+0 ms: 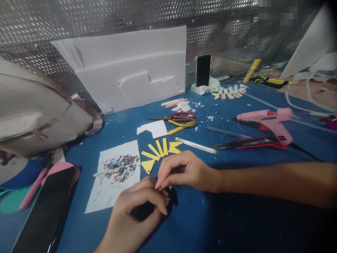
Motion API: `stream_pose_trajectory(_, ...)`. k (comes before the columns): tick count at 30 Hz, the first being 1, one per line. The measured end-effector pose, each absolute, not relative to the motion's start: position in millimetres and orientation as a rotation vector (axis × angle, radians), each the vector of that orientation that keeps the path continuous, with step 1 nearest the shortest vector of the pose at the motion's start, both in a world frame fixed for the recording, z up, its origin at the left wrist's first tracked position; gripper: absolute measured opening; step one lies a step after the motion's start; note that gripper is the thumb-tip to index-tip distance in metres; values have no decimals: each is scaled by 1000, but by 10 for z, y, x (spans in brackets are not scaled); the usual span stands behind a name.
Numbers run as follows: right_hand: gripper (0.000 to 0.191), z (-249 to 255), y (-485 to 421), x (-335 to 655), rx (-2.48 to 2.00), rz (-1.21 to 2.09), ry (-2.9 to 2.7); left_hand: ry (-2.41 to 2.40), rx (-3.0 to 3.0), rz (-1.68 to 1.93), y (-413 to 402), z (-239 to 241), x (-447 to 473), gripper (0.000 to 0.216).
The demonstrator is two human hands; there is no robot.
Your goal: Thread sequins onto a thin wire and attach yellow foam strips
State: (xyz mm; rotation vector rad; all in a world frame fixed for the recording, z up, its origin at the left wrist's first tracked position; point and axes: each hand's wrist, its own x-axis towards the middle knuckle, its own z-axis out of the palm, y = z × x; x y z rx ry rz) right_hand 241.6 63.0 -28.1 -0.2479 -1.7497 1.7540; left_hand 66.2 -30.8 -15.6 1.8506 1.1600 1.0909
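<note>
My left hand (138, 209) is low in the middle of the view, thumb and forefinger curled together in a pinch. Just above and to its right, my right hand (191, 172) also pinches, its fingertips meeting those of the left. Whatever lies between the fingertips is too small or hidden to tell. Beyond the hands are several yellow strips (154, 150) laid like a fan, with a yellow triangular piece (147, 166) near them. A white paper (98, 198) bearing shiny multicoloured flakes (122, 167) lies left of the hands. A white pen (196, 145) rests behind my right hand.
Scissors (184, 121) and a cut white piece (159, 129) lie farther back. To the right are a utility knife (250, 143) and pink glue gun (275, 117). A dark phone (43, 214) and bag (34, 116) occupy the left; a white sheet (126, 59) leans behind.
</note>
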Motion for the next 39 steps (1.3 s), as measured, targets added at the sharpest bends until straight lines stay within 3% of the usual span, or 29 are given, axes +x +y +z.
stream_pose_trajectory(3,6,-283,653,2412,-232,1668,-1766,1197,1930,1128,-274,-196,586,26)
stream_pose_trajectory(11,8,-281,677,2422,-383,1914,-1644,1228,1971,1138,-263,-207,457,25)
stream_pose_trajectory(22,17,-258,668,2471,-286,1564,-2094,1321,1872,1182,-275,-240,443,23)
stream_pose_trajectory(30,33,-245,667,2459,-232,1436,-2202,1311,1886,1183,-269,-218,459,22)
stream_pose_trajectory(39,34,-281,641,2457,-195,1338,-2311,1309,1902,1161,-285,-239,447,23)
